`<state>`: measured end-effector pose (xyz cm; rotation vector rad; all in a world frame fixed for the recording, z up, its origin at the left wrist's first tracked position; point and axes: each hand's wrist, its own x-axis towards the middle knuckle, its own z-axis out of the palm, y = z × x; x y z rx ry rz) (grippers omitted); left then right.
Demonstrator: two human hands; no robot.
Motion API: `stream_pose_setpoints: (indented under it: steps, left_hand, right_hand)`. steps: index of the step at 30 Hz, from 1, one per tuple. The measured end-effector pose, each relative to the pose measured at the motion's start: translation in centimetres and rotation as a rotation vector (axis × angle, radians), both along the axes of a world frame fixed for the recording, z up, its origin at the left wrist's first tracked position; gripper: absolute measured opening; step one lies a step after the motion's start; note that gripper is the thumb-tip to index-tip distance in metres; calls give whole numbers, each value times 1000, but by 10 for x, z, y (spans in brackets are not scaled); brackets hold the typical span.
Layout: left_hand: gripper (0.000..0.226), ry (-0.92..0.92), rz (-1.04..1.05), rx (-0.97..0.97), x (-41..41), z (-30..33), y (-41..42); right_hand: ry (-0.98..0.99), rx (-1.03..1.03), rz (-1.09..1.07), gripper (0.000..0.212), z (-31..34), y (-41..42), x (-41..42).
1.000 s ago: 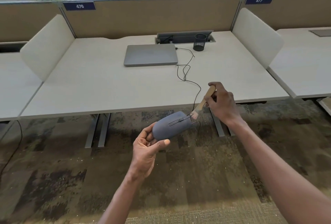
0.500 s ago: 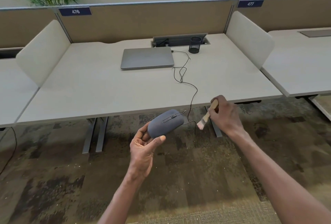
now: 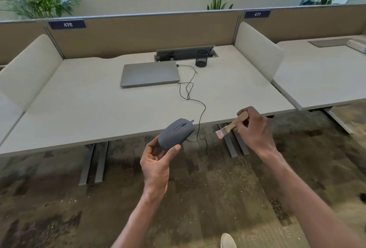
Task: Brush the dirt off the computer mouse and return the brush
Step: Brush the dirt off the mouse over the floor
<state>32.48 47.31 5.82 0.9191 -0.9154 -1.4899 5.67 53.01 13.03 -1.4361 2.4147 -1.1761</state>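
At the centre of the frame the left hand (image 3: 156,160) grips the grey mouse (image 3: 176,133) by its rear, long axis tilted up toward the upper right, cable end nearest the surface (image 3: 99,109). To its right the right hand (image 3: 255,129) clasps the wooden brush (image 3: 231,126), bristles pointing lower left, well apart from the mouse.

Grey corded mouse (image 3: 176,133) tilted nose-up off the desk edge, wooden-handled brush (image 3: 231,126) just beside, bristles apart.
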Motion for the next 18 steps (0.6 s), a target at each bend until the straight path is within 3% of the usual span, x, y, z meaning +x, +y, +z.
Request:
stream_pose_setpoints:
  steps: [18]
  left_hand:
    - [61,-141,235,-147,-192,25,-63]
  right_hand:
    - [-39,-110,107,19,3,-104,-169]
